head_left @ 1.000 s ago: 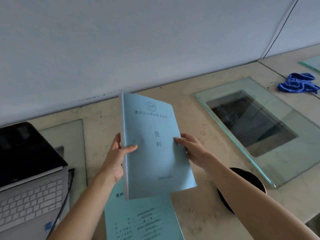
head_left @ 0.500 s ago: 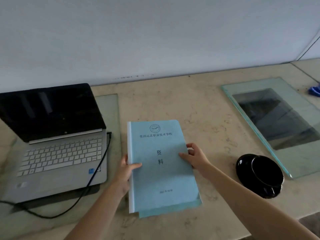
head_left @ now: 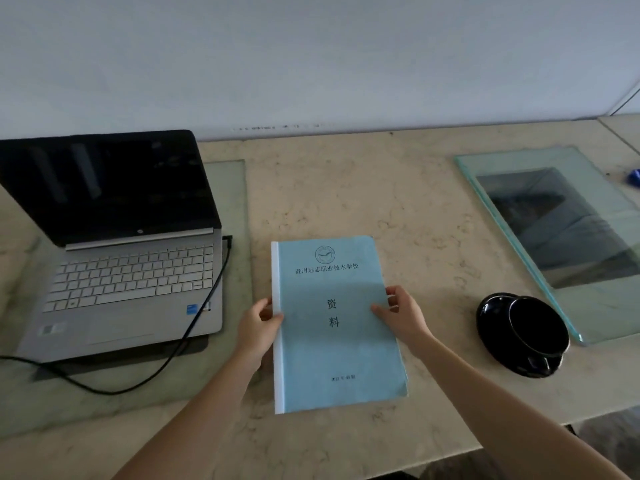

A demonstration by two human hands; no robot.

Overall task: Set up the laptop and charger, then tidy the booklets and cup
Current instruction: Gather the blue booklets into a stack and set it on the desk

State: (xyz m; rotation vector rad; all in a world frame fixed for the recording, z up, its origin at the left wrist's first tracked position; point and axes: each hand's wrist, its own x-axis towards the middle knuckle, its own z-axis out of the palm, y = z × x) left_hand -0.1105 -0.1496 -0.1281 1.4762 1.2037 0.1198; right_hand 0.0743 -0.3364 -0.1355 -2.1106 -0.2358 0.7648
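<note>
A light blue booklet (head_left: 332, 344) lies flat on the marble table, stacked on a second booklet that it hides. My left hand (head_left: 258, 327) grips its left spine edge and my right hand (head_left: 403, 315) grips its right edge. An open silver laptop (head_left: 128, 282) with a dark screen stands at the left, and a black charger cable (head_left: 194, 327) runs from its right side across the table toward the left edge. A black cup on a black saucer (head_left: 526, 332) sits to the right of the booklet.
A glass panel (head_left: 568, 188) lies at the right, its near corner close to the cup. Another glass sheet (head_left: 228, 188) lies under the laptop. A bit of blue cloth (head_left: 634, 176) shows at the far right edge. The wall runs behind the table.
The booklet, held up in the air before, has come down onto the lower booklet and now covers it squarely. My view has swung left and down, bringing the laptop and cup into sight.
</note>
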